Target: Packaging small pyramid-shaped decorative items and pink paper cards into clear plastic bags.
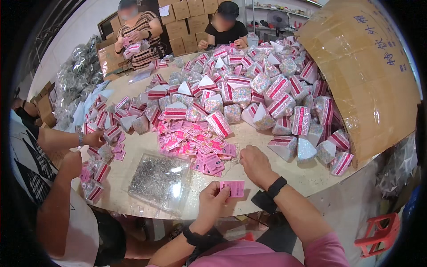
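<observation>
The left hand (213, 201) pinches a small pink tag (233, 188) by its left edge, thumb and fingers closed on it, holding it just above the near rim of the round table (284, 175). The right hand (254, 163) rests on the tabletop beside the heap of pink tags (195, 143), its fingers curled at the heap's edge; it may have a thin string or pin between the fingertips, but that is too small to tell. A clear bag of small metal pins (161, 179) lies flat just left of the hands. Beyond the heap sits a big pile of pink-and-white wedge boxes (258, 89), spilling from a tipped cardboard carton (360, 75).

The tag is held only at one edge and close to the table's rim — a loose pinch could let it drop to the floor. The heap is loosely stacked, so a sweep of the right hand could scatter tags toward the pins. A co-worker's hands (91, 139) work at the left, well apart.
</observation>
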Motion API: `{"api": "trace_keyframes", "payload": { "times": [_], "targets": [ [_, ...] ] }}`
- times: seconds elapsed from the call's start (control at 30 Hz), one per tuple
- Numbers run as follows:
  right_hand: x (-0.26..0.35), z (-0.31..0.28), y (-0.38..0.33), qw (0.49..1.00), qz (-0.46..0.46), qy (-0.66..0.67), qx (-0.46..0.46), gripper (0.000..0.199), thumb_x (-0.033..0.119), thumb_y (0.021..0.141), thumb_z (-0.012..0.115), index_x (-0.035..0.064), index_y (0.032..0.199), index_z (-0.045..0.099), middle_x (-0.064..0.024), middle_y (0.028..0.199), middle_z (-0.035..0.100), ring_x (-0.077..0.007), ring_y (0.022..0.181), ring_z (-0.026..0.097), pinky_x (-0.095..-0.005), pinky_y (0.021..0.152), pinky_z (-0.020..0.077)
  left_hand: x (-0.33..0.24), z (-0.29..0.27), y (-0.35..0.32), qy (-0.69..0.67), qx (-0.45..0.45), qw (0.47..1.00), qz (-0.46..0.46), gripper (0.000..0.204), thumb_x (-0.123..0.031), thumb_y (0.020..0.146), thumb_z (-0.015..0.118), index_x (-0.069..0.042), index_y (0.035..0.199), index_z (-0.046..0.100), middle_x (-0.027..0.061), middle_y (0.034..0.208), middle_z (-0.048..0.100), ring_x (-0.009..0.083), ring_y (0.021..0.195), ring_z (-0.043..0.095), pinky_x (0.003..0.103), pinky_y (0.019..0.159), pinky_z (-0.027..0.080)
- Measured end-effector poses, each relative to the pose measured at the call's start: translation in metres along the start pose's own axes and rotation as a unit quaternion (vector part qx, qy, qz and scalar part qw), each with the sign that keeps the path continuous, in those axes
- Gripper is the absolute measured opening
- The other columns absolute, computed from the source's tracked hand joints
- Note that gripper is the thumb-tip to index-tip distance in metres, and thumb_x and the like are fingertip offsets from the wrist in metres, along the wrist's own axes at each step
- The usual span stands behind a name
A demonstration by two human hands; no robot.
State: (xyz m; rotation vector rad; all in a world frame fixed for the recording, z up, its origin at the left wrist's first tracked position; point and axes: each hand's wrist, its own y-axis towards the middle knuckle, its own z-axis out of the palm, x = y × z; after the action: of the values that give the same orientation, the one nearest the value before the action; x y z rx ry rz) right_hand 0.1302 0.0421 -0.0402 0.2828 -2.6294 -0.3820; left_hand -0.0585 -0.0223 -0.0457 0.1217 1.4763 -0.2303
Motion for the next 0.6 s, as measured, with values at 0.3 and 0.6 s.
{"api": "trace_keyframes", "payload": {
  "times": [0.3, 0.6],
  "targets": [
    [-0.003, -0.017, 0.005, 0.989, 0.04, 0.141, 0.016, 0.01, 0.009, 0.082, 0.056, 0.0005, 0.085, 0.052, -0.0187, 0.086, 0.053, -0.0373, 0.083, 0.053, -0.0435, 0.074, 0.0427, 0.008, -0.005, 0.002, -0.053, 0.014, 0.999, 0.003, 0.011, -0.012, 0.091, 0.059, -0.001, 0.089, 0.06, -0.0013, 0.074, 0.058, 0.003, 0.063, 0.049, 0.019, 0.056, 0.04],
    [-0.004, -0.02, 0.021, 0.998, -0.003, 0.055, 0.003, 0.013, 0.012, 0.084, 0.054, 0.0007, 0.079, 0.057, -0.0221, 0.086, 0.056, -0.041, 0.084, 0.056, -0.048, 0.073, 0.0442, 0.003, -0.004, -0.001, -0.044, 0.028, 0.999, 0.014, 0.012, -0.012, 0.091, 0.058, -0.001, 0.091, 0.06, -0.0013, 0.076, 0.059, 0.0029, 0.065, 0.05, 0.02, 0.058, 0.041]
  ]
}}
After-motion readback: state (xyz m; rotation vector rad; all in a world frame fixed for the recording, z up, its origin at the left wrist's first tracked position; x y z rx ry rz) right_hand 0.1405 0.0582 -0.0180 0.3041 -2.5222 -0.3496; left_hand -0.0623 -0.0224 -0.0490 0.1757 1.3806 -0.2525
